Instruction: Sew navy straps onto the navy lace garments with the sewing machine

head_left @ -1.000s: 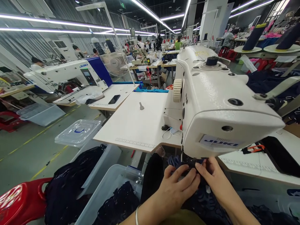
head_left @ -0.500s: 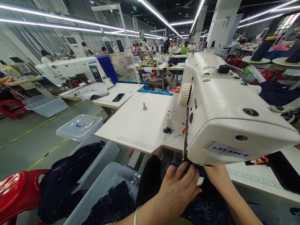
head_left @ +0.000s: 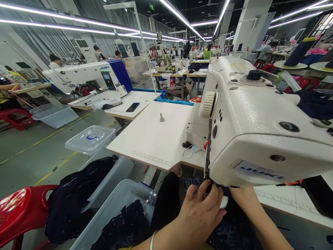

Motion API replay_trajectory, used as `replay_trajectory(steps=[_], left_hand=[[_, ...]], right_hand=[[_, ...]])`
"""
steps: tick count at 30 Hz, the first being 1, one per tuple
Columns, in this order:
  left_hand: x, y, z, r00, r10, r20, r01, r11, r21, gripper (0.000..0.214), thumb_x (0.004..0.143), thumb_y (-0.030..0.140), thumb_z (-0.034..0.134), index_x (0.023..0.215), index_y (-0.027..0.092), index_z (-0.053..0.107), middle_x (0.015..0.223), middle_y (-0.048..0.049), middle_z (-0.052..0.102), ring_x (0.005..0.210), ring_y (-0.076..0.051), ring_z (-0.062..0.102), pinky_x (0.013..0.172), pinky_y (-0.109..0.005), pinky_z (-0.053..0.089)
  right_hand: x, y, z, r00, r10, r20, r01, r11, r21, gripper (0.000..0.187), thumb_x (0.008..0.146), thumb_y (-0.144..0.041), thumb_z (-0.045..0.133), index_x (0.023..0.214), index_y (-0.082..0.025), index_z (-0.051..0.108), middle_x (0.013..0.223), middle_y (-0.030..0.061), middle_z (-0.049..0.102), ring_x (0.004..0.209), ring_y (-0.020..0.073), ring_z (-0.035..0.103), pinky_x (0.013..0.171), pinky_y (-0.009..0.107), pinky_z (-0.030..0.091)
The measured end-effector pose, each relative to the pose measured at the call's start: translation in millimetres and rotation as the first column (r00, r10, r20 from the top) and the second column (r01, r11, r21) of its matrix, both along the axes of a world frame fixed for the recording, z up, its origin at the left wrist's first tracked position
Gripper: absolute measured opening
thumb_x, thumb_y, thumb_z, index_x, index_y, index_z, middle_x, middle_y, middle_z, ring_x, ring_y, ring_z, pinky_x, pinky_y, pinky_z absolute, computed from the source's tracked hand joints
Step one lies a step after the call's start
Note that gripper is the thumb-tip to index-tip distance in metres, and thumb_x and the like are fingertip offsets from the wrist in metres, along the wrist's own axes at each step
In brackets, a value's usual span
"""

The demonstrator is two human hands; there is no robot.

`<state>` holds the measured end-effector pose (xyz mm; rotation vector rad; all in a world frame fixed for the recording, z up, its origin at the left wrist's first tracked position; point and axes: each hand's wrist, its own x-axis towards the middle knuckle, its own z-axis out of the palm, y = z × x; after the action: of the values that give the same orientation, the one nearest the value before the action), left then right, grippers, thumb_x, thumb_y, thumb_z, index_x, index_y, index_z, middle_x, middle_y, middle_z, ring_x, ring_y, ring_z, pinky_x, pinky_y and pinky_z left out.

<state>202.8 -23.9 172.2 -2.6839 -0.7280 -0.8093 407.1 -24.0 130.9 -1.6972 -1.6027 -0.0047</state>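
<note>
My left hand (head_left: 201, 210), a bracelet on its wrist, curls its fingers down on dark navy patterned fabric (head_left: 194, 182) just below the needle area of a white sewing machine (head_left: 241, 114). A small white rounded machine part (head_left: 223, 202) shows beside those fingers. My right hand (head_left: 240, 195) reaches in under the machine head from the right; its fingers are hidden behind the head and the cloth. More of the navy fabric (head_left: 229, 225) hangs down between my forearms over my lap.
Left of the machine extends a white table (head_left: 148, 139) with a small grey metal piece (head_left: 161, 118) on it. Clear plastic bins (head_left: 104, 211) of navy fabric and a red stool (head_left: 20, 211) stand at lower left. A dark tablet-like object (head_left: 318, 196) lies at right.
The view has shifted slightly, so the machine head sits a little farther right. Both hands stay at the fabric by the needle area, with hardly any movement.
</note>
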Motion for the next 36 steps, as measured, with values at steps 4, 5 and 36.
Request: replay_trajectory(steps=[4,5,36], left_hand=[[0.4,-1.1,-0.8,1.000,0.002,0.001,-0.002,1.000,-0.017,0.035,0.100,0.040,0.046,0.126,0.020,0.060,0.132,0.0001,0.058,0.122,-0.019,0.046,0.095,-0.035,0.029],[0.5,-1.6,-1.0,1.000,0.000,-0.001,0.000,1.000,-0.022,0.036,0.100,0.040,0.046,0.127,0.020,0.060,0.132,0.0001,0.058,0.123,-0.019,0.045,0.095,-0.035,0.029],[13.5,11.3,-38.3,0.976,-0.014,0.218,-0.057,0.947,0.316,0.041,0.088,0.055,0.057,0.106,0.021,0.070,0.116,-0.0050,0.062,0.097,-0.022,0.058,0.075,-0.032,0.045]], right_hand=[[2.4,1.4,0.3,1.000,0.014,0.015,-0.014,1.000,-0.016,0.026,0.086,-0.026,0.048,0.070,-0.025,0.068,0.063,0.0079,0.069,0.085,0.0315,0.067,0.076,0.043,0.055],[2.7,1.7,0.4,1.000,0.017,0.017,-0.017,1.000,-0.022,0.026,0.086,-0.027,0.049,0.071,-0.025,0.069,0.064,0.0083,0.069,0.086,0.0317,0.067,0.076,0.044,0.055],[14.5,12.7,-5.6,0.998,0.055,0.037,-0.059,0.988,0.144,0.030,0.087,-0.043,0.047,0.087,-0.024,0.071,0.082,0.0149,0.073,0.101,0.0379,0.062,0.080,0.052,0.053]])
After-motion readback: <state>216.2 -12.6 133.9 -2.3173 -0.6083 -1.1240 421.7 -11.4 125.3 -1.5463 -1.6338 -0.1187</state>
